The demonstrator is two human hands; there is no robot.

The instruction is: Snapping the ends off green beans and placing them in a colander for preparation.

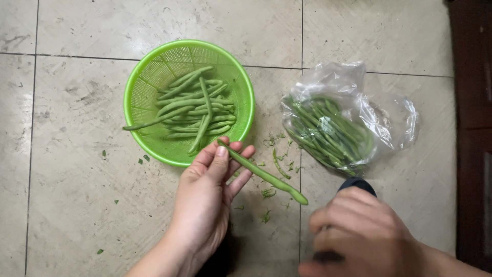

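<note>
My left hand (pixel 207 197) pinches one long green bean (pixel 264 174) near its upper end, just below the rim of a bright green plastic colander (pixel 137 87). The bean slants down to the right over the tiled floor. Several trimmed green beans (pixel 192 107) lie inside the colander. My right hand (pixel 359 231) is blurred at the lower right, fingers curled around a dark object (pixel 357 183) whose tip shows above the knuckles; what it is I cannot tell. A clear plastic bag (pixel 353 82) holding several more green beans (pixel 328 131) lies to the right.
Small green bean ends and strings (pixel 277 159) are scattered on the beige floor tiles between colander and bag. A dark wooden edge (pixel 474 128) runs along the right side.
</note>
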